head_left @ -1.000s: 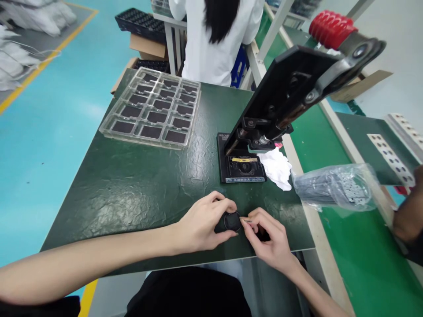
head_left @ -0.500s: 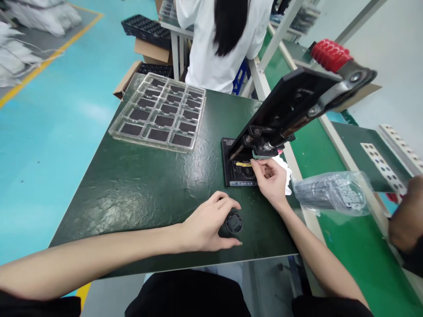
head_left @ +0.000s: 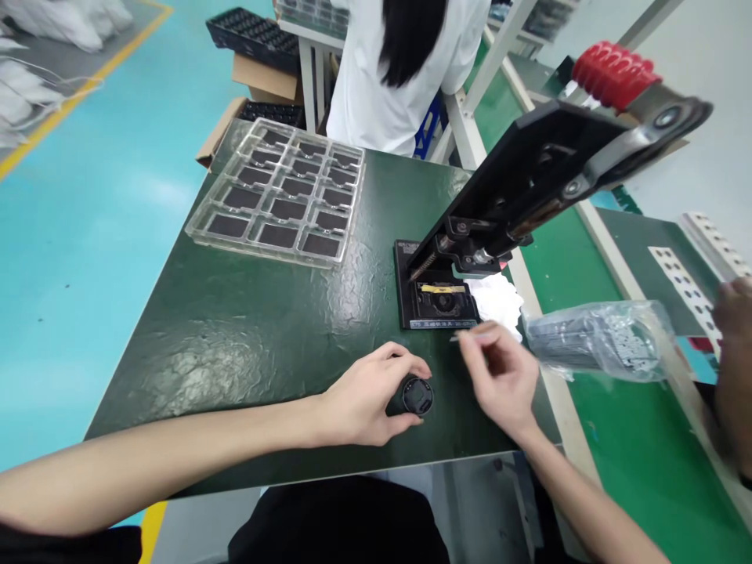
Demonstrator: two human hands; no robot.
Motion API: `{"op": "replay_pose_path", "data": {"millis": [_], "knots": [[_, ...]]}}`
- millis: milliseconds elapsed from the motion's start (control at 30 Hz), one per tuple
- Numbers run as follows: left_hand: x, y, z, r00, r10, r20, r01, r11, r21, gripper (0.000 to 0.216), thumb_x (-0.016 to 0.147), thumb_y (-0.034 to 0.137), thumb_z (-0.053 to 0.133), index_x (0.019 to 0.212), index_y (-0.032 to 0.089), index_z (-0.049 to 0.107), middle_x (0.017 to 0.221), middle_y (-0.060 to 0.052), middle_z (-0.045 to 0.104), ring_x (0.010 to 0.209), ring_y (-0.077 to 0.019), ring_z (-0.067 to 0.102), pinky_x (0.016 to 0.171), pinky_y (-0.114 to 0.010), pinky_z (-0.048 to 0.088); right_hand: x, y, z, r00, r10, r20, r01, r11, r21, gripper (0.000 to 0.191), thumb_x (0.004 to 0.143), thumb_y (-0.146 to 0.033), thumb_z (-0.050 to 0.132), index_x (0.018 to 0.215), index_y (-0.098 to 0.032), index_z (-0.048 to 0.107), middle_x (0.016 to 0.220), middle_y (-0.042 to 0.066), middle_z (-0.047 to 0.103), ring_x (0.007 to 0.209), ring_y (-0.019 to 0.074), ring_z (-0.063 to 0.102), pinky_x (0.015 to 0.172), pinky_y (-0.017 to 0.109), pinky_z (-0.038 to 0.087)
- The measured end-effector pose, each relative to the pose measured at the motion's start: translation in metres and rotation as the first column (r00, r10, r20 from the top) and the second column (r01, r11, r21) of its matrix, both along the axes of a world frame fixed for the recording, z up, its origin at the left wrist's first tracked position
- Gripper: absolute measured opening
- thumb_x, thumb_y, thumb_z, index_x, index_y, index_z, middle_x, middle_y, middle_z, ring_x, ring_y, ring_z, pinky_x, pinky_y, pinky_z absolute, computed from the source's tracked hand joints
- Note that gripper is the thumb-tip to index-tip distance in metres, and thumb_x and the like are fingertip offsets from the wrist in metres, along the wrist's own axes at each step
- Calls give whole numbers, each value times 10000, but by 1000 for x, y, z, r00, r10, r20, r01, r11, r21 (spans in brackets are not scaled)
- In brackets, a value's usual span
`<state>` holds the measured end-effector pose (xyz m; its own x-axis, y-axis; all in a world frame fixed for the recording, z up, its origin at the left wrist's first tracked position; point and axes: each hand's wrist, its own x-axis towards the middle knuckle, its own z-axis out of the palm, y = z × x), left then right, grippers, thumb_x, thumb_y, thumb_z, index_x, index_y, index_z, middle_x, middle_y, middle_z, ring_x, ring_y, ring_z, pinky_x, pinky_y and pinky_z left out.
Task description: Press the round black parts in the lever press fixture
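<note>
My left hand (head_left: 364,395) rests near the front edge of the green table (head_left: 235,329), its fingers wrapped round a small black round part (head_left: 414,396). Just right of it, my right hand (head_left: 499,372) hovers above the table, blurred, thumb and forefinger pinched on a tiny thin piece that I cannot name. Behind both hands stands a black press fixture (head_left: 438,301) with a yellow strip in its nest; its lid and red-handled lever (head_left: 614,74) are raised.
A clear plastic tray (head_left: 282,200) of dark square parts lies at the back left. A white cloth (head_left: 497,298) and a plastic bag of parts (head_left: 599,341) lie right of the fixture. A person in white (head_left: 405,70) stands behind; another person's hand (head_left: 732,313) shows at right.
My right hand went from the round part up to the fixture's nest, then drew back toward me, still pinched. My left hand kept hold of the round part.
</note>
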<state>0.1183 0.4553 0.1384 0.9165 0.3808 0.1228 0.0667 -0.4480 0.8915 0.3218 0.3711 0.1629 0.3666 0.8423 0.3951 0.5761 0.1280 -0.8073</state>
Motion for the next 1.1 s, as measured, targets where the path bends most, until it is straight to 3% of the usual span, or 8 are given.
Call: {"op": "replay_pose_path", "data": {"millis": [133,267,1100], "knots": [[1,-1,-1,1000,-2,8,2,1000,-6,576,755,155,874,1212,222,531,1230,-49,681,1202,-245,606,1034,-402,553,-21,-33,-8,990,135,-39,-139,981,-134,250,976,-140,622,748,-179,526,711,-21,520,574,73,433,524,204,352],[1,-3,-2,1000,18,7,-18,1000,-3,557,779,165,848,1217,223,509,1239,-60,682,1205,-248,626,1032,-400,553,-20,-38,-18,980,191,-53,-197,964,-179,234,970,-134,623,758,-180,534,708,-23,511,577,72,437,514,198,332],[0,-4,-4,1000,12,19,-11,999,-33,616,771,175,880,1225,214,466,1246,-75,697,1214,-256,633,1023,-387,551,-17,-44,-21,956,278,94,-259,949,-178,310,938,-51,616,766,-198,405,742,-16,477,661,95,485,573,227,332]]}}
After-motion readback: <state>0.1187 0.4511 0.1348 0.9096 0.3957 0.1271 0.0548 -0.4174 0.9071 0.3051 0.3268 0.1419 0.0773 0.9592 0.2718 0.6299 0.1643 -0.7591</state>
